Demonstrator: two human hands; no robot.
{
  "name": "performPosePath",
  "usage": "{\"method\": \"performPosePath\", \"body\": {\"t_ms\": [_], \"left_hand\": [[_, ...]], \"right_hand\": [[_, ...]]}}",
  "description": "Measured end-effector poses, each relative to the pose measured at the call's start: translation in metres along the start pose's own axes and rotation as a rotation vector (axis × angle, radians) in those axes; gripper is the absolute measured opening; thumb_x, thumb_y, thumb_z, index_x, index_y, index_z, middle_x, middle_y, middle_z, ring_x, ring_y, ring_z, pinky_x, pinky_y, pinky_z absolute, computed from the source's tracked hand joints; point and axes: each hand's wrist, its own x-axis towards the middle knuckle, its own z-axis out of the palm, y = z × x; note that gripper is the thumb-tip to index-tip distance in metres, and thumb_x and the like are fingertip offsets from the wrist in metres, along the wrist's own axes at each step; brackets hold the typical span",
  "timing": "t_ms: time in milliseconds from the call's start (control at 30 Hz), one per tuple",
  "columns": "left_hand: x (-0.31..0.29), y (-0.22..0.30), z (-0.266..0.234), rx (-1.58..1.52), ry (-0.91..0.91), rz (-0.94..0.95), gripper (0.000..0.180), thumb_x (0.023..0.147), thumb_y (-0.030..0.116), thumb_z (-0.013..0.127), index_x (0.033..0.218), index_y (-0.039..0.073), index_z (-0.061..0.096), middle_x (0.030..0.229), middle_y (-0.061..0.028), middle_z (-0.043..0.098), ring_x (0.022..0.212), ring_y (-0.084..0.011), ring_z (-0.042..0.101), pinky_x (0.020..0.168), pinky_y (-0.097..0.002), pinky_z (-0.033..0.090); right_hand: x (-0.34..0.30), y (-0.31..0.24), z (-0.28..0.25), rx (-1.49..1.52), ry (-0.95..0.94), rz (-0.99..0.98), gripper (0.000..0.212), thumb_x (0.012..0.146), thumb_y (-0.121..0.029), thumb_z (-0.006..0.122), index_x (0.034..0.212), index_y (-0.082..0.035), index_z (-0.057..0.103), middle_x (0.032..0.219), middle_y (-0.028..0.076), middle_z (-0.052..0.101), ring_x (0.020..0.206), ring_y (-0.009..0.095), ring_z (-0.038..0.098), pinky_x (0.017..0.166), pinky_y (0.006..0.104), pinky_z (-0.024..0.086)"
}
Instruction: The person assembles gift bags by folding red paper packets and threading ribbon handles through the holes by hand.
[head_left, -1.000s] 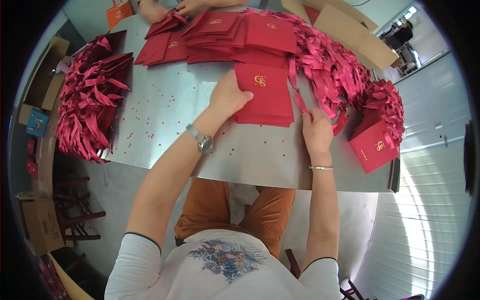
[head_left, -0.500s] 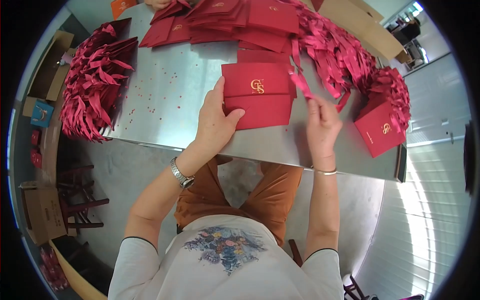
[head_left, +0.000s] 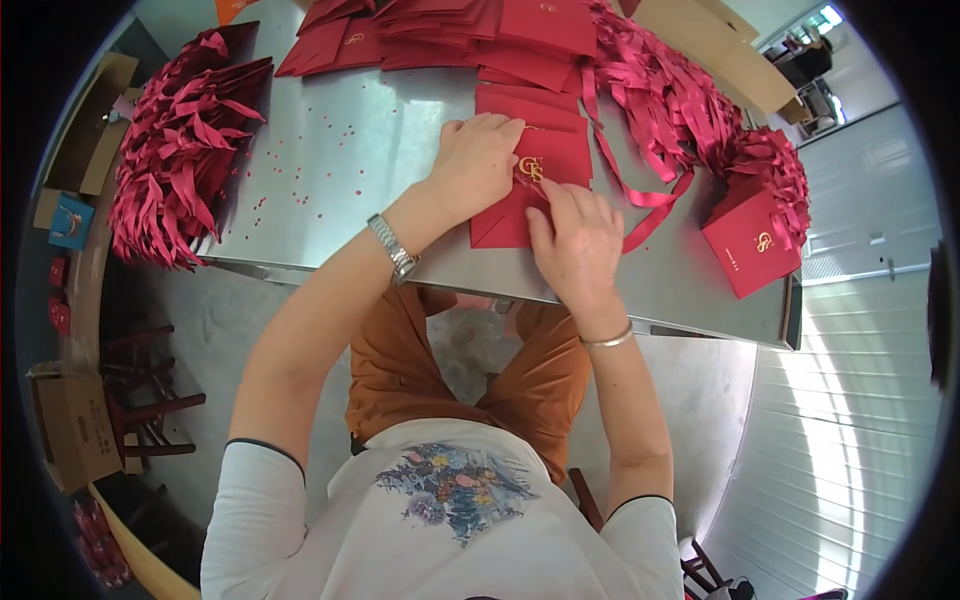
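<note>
A flat red paper bag (head_left: 500, 222) with a gold emblem lies in front of me near the table's front edge. My left hand (head_left: 478, 160) is on its upper left part, fingers curled and closed at the far edge. Over its right side my right hand (head_left: 580, 240) is bent, thumb and fingers drawn together near the emblem at a short bit of pink-red ribbon. A loose ribbon (head_left: 655, 200) loops across the metal just right of that hand. Another red bag (head_left: 525, 98) lies partly under the far edge of the one I handle.
Flat red bags (head_left: 430, 35) are piled at the far side. A heap of ribbons (head_left: 660, 90) runs along the right, beside an emblem-marked bag (head_left: 750, 240). Ribboned bags (head_left: 180, 150) stand stacked at left. Red dots (head_left: 295, 170) litter the metal table (head_left: 370, 150).
My left hand has moved from the bag's left side to its upper part. My right hand has come left onto the bag with the ribbon. The bag has shifted slightly right.
</note>
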Motion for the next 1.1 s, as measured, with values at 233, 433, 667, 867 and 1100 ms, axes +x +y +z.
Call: {"method": "performPosePath", "body": {"t_ms": [233,433,667,867,1100], "left_hand": [[0.025,0.011,-0.01,0.117,-0.282,-0.125,0.025,0.083,0.014,0.063,0.106,0.004,0.066,0.101,-0.0098,0.066,0.103,-0.0283,0.06,0.088,-0.0462,0.041],[0.056,0.019,-0.01,0.085,-0.433,-0.09,0.025,0.08,0.022,0.069,0.097,0.004,0.068,0.098,-0.0115,0.066,0.1,-0.0292,0.061,0.086,-0.0456,0.043],[0.056,0.013,-0.009,-0.172,-0.396,-0.173,0.022,0.077,0.013,0.071,0.095,0.001,0.066,0.092,-0.0152,0.067,0.088,-0.0326,0.064,0.079,-0.038,0.05],[0.027,0.028,-0.038,-0.635,-0.514,-0.393,0.022,0.082,0.005,0.063,0.102,-0.002,0.069,0.092,-0.0187,0.069,0.087,-0.0285,0.065,0.079,-0.0363,0.049],[-0.002,0.036,-0.027,-0.779,-0.566,-0.373,0.018,0.089,0.001,0.058,0.105,-0.003,0.066,0.091,-0.0041,0.068,0.085,-0.011,0.06,0.077,-0.0274,0.049]], "right_hand": [[0.01,0.0,0.033,0.119,-0.026,0.086,0.011,0.082,-0.013,0.067,0.089,-0.006,0.063,0.084,0.01,0.062,0.079,0.03,0.06,0.068,0.0404,0.049],[0.003,0.003,0.024,0.352,0.005,0.464,0.01,0.088,-0.012,0.064,0.089,-0.002,0.061,0.085,0.014,0.065,0.079,0.033,0.063,0.07,0.0412,0.05],[-0.007,0.007,0.027,0.511,0.152,0.516,0.008,0.091,-0.009,0.063,0.095,-0.002,0.061,0.081,0.011,0.065,0.067,0.023,0.062,0.064,0.034,0.05],[-0.012,-0.001,0.007,0.923,0.219,0.789,0.006,0.087,-0.001,0.067,0.092,0.0,0.064,0.078,0.004,0.065,0.069,0.006,0.058,0.064,0.0237,0.05],[-0.027,-0.013,-0.022,0.645,0.114,0.604,0.009,0.086,-0.002,0.066,0.095,0.0,0.068,0.084,0.011,0.069,0.07,0.016,0.065,0.066,0.0271,0.052]]}}
